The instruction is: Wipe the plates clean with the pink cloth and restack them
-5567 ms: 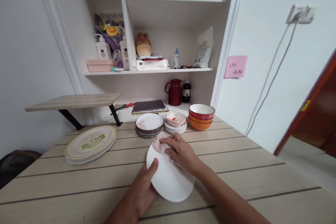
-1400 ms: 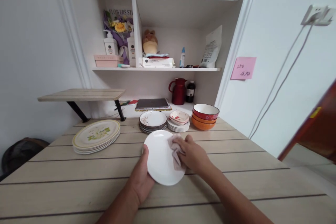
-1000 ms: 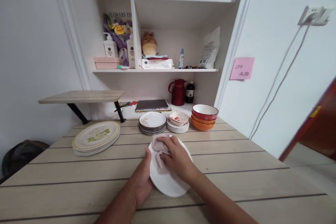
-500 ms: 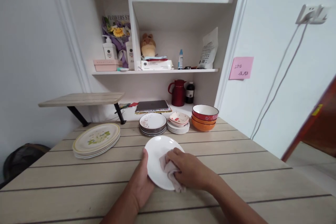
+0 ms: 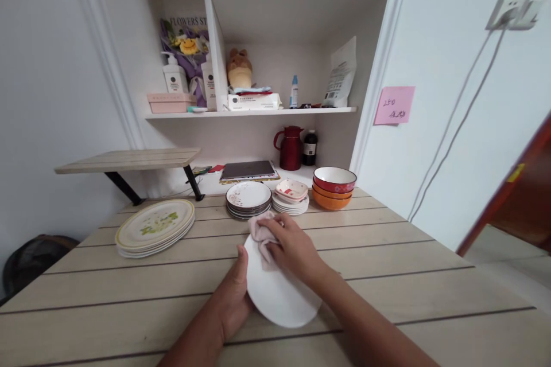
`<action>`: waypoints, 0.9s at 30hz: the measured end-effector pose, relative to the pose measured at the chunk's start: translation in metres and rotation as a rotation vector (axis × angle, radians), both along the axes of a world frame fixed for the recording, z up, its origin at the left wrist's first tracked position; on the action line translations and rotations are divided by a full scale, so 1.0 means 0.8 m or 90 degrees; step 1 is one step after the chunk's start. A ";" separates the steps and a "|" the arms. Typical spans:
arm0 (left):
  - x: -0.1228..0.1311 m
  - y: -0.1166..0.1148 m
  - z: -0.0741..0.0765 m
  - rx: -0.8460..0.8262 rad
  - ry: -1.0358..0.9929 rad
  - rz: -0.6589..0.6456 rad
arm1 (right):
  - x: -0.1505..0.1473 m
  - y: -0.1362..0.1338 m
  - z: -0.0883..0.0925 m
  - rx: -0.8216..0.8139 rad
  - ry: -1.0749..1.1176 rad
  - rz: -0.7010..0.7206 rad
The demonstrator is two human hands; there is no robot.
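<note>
I hold a plain white plate (image 5: 279,298) just above the wooden table (image 5: 129,298), in front of me. My left hand (image 5: 232,298) grips the plate's left rim, thumb on its face. My right hand (image 5: 293,246) presses a crumpled pale pink cloth (image 5: 260,231) against the plate's far upper edge, fingers closed on the cloth.
A stack of large yellow-rimmed plates (image 5: 154,228) lies at the left. Behind the plate sit a stack of small flowered plates (image 5: 248,198), small white dishes (image 5: 291,198) and red and orange bowls (image 5: 334,186). Shelves (image 5: 258,110), a red jug (image 5: 290,149) and a raised wooden board (image 5: 129,159) stand beyond.
My right hand with the cloth has moved from the plate's lower middle up to its far edge. The plate has tilted and shifted slightly; my left hand keeps its grip.
</note>
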State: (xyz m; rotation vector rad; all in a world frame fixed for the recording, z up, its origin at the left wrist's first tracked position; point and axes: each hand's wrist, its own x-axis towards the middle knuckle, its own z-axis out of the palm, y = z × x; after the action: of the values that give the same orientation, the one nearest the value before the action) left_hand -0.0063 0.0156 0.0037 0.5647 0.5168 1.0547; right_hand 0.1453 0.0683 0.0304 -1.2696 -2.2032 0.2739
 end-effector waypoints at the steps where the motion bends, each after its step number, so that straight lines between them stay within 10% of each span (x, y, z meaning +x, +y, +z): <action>1: -0.001 0.001 -0.001 0.000 0.003 -0.003 | 0.006 0.004 0.001 -0.002 -0.018 -0.033; 8: -0.007 0.006 -0.007 -0.025 0.031 0.013 | 0.048 -0.004 0.007 -0.110 -0.192 -0.109; 18: -0.006 0.012 -0.005 -0.020 -0.042 -0.021 | 0.023 -0.043 0.017 -0.154 -0.121 0.216; 27: 0.001 0.000 -0.001 -0.018 0.003 -0.047 | -0.006 -0.002 0.008 -0.010 -0.044 -0.048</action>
State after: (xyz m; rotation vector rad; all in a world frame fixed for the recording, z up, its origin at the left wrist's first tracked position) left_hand -0.0052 0.0160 0.0031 0.5574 0.5109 0.9750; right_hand 0.1406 0.0669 0.0367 -1.3866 -2.2083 0.2222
